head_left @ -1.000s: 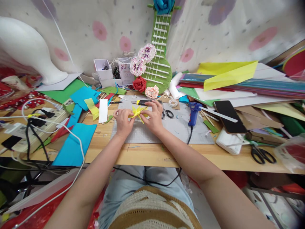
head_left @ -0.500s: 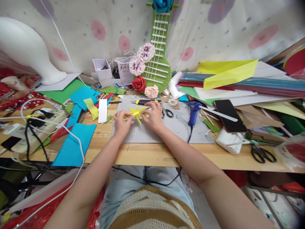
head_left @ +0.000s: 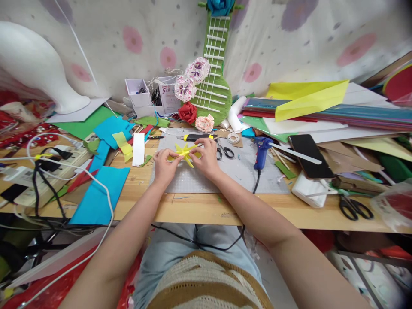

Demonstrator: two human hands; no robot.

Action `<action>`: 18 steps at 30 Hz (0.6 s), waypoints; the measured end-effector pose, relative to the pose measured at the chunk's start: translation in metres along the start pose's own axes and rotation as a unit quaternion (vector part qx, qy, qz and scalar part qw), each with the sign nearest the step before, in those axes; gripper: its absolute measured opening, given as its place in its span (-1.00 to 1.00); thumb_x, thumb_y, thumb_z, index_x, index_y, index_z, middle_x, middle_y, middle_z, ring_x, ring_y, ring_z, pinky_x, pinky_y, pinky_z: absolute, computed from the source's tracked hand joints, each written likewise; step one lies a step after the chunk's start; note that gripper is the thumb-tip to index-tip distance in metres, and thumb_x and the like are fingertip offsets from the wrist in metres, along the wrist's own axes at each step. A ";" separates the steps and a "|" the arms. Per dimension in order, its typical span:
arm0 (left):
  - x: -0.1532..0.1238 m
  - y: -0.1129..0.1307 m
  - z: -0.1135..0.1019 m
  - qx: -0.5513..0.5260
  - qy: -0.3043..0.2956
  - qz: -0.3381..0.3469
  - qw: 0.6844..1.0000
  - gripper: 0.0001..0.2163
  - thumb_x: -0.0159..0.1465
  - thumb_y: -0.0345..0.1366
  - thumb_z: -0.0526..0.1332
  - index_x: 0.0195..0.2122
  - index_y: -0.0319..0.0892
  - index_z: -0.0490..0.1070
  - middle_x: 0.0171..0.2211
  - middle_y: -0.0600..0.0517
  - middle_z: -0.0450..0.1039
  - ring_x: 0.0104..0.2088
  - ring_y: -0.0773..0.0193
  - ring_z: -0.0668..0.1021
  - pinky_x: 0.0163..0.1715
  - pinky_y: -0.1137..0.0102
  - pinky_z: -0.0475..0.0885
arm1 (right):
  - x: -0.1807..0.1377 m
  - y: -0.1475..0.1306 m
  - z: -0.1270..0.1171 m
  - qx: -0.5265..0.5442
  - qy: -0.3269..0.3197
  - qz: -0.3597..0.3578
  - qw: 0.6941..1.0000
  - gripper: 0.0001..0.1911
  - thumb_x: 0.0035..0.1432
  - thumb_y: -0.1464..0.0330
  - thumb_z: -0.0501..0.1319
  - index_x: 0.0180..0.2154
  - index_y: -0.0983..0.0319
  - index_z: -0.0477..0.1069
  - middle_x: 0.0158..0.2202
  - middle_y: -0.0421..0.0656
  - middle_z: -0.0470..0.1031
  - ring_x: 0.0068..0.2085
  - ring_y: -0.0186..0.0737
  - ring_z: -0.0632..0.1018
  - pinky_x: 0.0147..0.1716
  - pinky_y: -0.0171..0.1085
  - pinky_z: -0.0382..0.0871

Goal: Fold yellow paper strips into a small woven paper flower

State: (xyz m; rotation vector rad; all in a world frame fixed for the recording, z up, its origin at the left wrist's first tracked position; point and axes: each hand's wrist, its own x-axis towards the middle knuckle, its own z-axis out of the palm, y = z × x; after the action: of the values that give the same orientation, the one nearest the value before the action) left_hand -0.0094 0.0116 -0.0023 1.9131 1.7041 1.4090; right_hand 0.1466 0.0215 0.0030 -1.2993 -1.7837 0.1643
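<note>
Between my hands is a yellow paper flower point(head_left: 184, 152) with several narrow, pointed petals, held just above the grey cutting mat point(head_left: 193, 184). My left hand point(head_left: 165, 165) pinches a petal on its left side. With thumb and fingertips, my right hand point(head_left: 207, 158) grips the petals on the right; a thin stick-like thing shows by those fingers, too small to make out. Just beyond the hands lies a yellow-and-black utility knife point(head_left: 198, 137). Black-handled scissors point(head_left: 228, 152) rest right of my right hand, partly hidden by it.
A blue glue gun point(head_left: 262, 153) stands on the mat's right, its cord running off the front edge. Behind stands a green paper guitar point(head_left: 212, 92) with flowers. Blue paper point(head_left: 101, 195) and a power strip point(head_left: 54, 176) lie left; a phone point(head_left: 310, 155) and scissors point(head_left: 355, 208) lie right.
The yellow flower has turned slightly in my fingers, its lower petal shifting a little to the right. Both hands keep almost the same place and grip.
</note>
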 end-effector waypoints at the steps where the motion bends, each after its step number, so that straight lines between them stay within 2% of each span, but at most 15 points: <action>1: 0.000 -0.001 0.000 -0.002 -0.001 -0.002 1.000 -0.85 0.01 -0.32 0.33 -0.54 -0.12 0.34 -0.47 0.13 0.45 -0.29 0.26 0.43 -0.06 0.27 0.22 | 0.000 0.001 -0.001 -0.003 -0.003 -0.005 1.000 -0.94 0.00 0.37 0.27 -0.49 0.17 0.51 -0.14 -0.13 0.38 -0.02 -0.07 0.23 0.03 -0.04 0.10; 9: 0.001 -0.004 -0.002 0.001 -0.002 -0.009 1.000 -0.86 0.01 -0.31 0.34 -0.54 -0.12 0.35 -0.49 0.13 0.45 -0.29 0.24 0.43 -0.08 0.26 0.22 | 0.000 0.004 -0.008 -0.030 -0.022 -0.034 0.999 -0.91 0.04 0.36 0.23 -0.47 0.17 0.49 -0.14 -0.11 0.36 -0.02 -0.05 0.23 -0.01 -0.03 0.09; 14: -0.001 -0.003 -0.002 0.023 -0.005 0.039 0.999 -0.86 0.03 -0.30 0.33 -0.53 -0.12 0.35 -0.48 0.13 0.46 -0.28 0.25 0.43 -0.05 0.25 0.18 | -0.004 -0.005 -0.005 -0.044 -0.019 -0.055 0.997 -0.82 0.03 0.23 0.24 -0.48 0.19 0.47 -0.14 -0.08 0.34 0.00 -0.03 0.21 0.04 -0.02 0.05; 18: -0.001 -0.001 -0.002 0.035 -0.007 0.060 0.998 -0.86 0.05 -0.30 0.32 -0.53 -0.12 0.34 -0.47 0.13 0.46 -0.32 0.28 0.45 -0.04 0.24 0.16 | -0.004 -0.006 -0.003 -0.052 -0.013 -0.061 0.997 -0.88 0.03 0.31 0.23 -0.49 0.19 0.46 -0.15 -0.09 0.35 -0.02 -0.06 0.24 0.02 -0.05 0.09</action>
State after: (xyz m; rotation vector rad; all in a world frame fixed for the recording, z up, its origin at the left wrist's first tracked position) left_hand -0.0114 0.0098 -0.0024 2.0905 1.6774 1.3901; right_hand 0.1442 0.0145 0.0058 -1.2605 -1.9087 0.0207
